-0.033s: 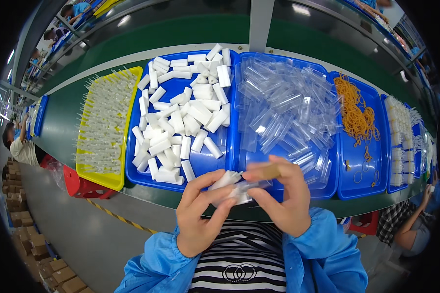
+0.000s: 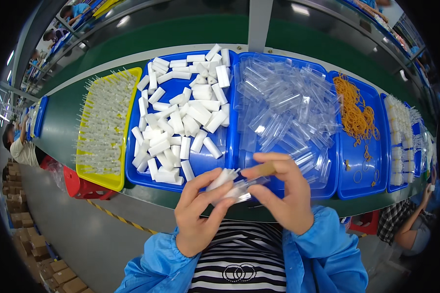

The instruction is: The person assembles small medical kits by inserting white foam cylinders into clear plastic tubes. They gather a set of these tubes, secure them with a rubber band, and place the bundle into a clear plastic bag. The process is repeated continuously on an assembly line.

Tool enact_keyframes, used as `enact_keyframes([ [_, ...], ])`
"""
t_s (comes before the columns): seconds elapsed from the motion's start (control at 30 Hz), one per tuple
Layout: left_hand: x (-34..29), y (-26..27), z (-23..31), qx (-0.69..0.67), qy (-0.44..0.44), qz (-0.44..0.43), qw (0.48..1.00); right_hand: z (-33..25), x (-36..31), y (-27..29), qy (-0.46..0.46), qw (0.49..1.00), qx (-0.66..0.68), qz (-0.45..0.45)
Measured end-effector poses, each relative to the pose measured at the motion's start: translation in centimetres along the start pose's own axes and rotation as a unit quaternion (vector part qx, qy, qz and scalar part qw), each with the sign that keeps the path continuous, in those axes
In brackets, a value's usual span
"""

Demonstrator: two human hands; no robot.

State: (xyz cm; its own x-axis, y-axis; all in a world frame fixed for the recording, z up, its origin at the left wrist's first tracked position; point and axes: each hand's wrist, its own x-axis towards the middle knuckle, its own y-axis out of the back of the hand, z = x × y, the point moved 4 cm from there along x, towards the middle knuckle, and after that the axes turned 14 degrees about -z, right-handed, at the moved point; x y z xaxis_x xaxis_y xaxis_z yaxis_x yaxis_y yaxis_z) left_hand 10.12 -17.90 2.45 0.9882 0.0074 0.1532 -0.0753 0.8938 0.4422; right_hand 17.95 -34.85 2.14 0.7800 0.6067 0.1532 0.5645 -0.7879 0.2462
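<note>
Close to the table's front edge, my left hand (image 2: 199, 207) is closed around a white block (image 2: 223, 178) with thin pale tips poking out at its upper end. A clear plastic sleeve (image 2: 238, 191) lies against it, partly covered by my fingers. My right hand (image 2: 289, 194) is at the sleeve's other end, thumb and forefinger on either side of it; a tan band wraps one finger. How firmly they pinch is blurred. Behind my hands, a blue tray (image 2: 208, 163) holds many white blocks, and another blue tray (image 2: 252, 157) is heaped with clear sleeves.
On the left stands a yellow tray (image 2: 136, 93) full of thin white-tipped pieces. A blue tray (image 2: 349, 183) of orange rubber bands (image 2: 354, 110) is on the right, beside stacked white pieces (image 2: 395, 136). Red stools (image 2: 85, 184) and cardboard boxes (image 2: 58, 265) are below; other people sit along the line.
My right hand's fingers have shifted slightly and spread a little wider. The clear sleeve and white block have turned slightly in my left hand.
</note>
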Motion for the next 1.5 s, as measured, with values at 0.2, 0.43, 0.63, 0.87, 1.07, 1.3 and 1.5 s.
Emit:
enact_keyframes([
  [0.2,0.0,-0.3,-0.2,0.010,-0.012,-0.032,0.999,0.7,0.1,0.3,-0.024,0.999,0.009,-0.021],
  [0.43,-0.8,-0.1,-1.8,-0.332,-0.017,-0.010,0.943,0.7,0.1,1.2,-0.049,0.982,0.185,0.004],
  [0.63,-1.6,-0.6,-2.9,-0.278,-0.086,-0.042,0.956,0.1,-0.4,-0.1,-0.038,0.987,0.132,-0.081],
  [0.87,0.5,-0.1,-1.7,-0.341,-0.031,-0.190,0.920,-0.7,-0.2,1.1,-0.006,0.989,0.092,-0.119],
  [1.07,0.9,-0.2,-1.6,-0.317,0.002,-0.145,0.937,-1.9,-0.3,5.9,0.069,0.978,-0.166,-0.111],
  [1.3,1.1,-0.7,-2.0,-0.342,0.065,-0.116,0.930,-0.9,-3.6,9.4,-0.001,0.855,-0.481,-0.196],
  [1.5,1.1,-1.2,-1.5,-0.322,0.037,-0.119,0.938,0.0,-2.1,7.8,-0.014,0.856,-0.451,-0.251],
])
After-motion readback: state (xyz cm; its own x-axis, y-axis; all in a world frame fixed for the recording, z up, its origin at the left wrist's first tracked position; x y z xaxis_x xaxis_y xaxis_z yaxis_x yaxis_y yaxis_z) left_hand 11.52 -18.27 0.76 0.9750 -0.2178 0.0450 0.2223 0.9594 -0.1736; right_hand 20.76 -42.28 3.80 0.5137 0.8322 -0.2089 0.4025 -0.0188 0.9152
